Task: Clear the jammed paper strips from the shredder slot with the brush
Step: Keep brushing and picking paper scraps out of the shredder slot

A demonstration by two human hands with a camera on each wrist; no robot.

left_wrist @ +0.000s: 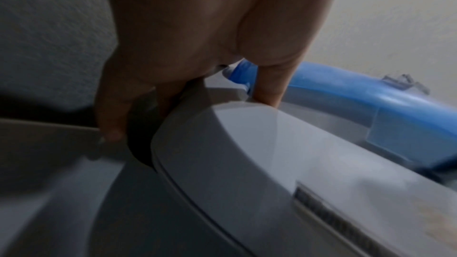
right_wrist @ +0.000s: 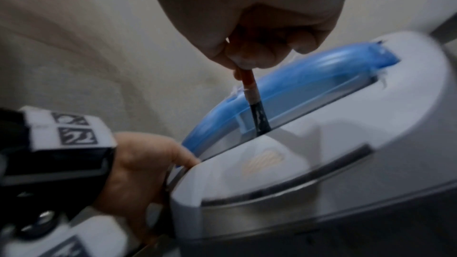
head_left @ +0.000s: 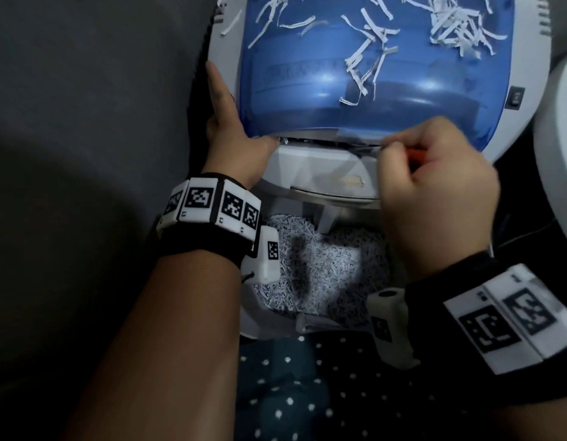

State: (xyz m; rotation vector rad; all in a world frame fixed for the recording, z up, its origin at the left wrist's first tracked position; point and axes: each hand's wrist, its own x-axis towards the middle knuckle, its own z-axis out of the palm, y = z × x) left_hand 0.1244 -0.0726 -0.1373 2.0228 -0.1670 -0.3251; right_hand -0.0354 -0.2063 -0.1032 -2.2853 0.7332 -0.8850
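the right hand [head_left: 434, 183] closes its grip tightly round the orange-handled brush [right_wrist: 249, 89], whose dark bristles dip into the shredder slot [right_wrist: 309, 112] under the blue cover [head_left: 371, 74]. the left hand [head_left: 226, 128] lies flat and spread against the grey shredder [head_left: 323, 167], thumb at the slot's end. white paper strips [head_left: 450, 23] litter the cover.

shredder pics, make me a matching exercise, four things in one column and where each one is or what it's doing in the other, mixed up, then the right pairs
Things:
1. brush
2. left hand
3. loose paper strips
4. fine shreds

Places or states:
A. heaped in the open bin below the shredder head
B. scattered on top of the blue cover
C. braced against the shredder's left edge, thumb at the slot
D. pinched in the right hand, dark bristles down in the slot

Pairs: 1-D, 2-C, 3-B, 4-A
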